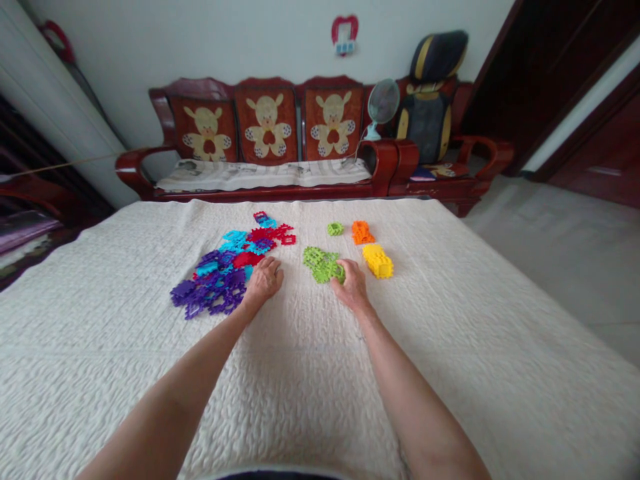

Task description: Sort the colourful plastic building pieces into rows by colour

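Purple, blue and red plastic pieces lie in a loose heap (217, 280) on the left of the cream cloth. My left hand (266, 277) rests at the heap's right edge, its fingers bent; whether it grips a piece is hidden. Green pieces (320, 263) form a small pile in the middle. At the pile's right edge, my right hand (351, 283) has thumb and fingers around a green piece. To the right sit a yellow stack (379, 261) and an orange stack (362, 233). A small green piece (335, 229) lies behind the green pile.
A quilted cream cloth (310, 380) covers the broad surface under the pieces. Beyond its far edge stands a wooden sofa (270, 195) with bear-patterned backs. A small fan (383, 103) and a chair with a dark massage cushion (425, 127) are at the back right.
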`<state>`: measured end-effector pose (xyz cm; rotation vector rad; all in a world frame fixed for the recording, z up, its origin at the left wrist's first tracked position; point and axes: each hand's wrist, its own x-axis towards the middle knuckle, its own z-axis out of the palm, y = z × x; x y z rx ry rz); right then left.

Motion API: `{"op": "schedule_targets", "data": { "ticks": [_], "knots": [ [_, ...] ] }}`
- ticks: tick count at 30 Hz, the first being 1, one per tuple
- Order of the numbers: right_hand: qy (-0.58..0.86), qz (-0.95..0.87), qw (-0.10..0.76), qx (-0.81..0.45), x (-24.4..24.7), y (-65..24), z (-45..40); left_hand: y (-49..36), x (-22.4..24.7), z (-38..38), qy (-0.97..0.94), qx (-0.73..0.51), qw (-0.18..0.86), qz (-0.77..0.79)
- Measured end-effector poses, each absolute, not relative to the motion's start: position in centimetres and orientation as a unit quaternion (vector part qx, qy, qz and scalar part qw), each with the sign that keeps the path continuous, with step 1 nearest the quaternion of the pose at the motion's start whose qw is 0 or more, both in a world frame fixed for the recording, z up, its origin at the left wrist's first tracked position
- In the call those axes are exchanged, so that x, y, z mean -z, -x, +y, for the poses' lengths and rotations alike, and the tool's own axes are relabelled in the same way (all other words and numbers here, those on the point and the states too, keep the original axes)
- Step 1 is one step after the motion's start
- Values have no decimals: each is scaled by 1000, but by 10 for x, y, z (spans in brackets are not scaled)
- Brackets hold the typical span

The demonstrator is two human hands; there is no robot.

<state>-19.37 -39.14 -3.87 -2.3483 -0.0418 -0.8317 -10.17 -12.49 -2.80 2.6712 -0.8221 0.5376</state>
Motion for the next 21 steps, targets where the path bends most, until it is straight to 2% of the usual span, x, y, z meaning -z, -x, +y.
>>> {"op": "schedule_targets", "data": {
  "ticks": [21],
  "knots": [
    [883,-8,348,315,38,194,-390,101,30,-123,-924,-191,179,-279]
  ]
}}
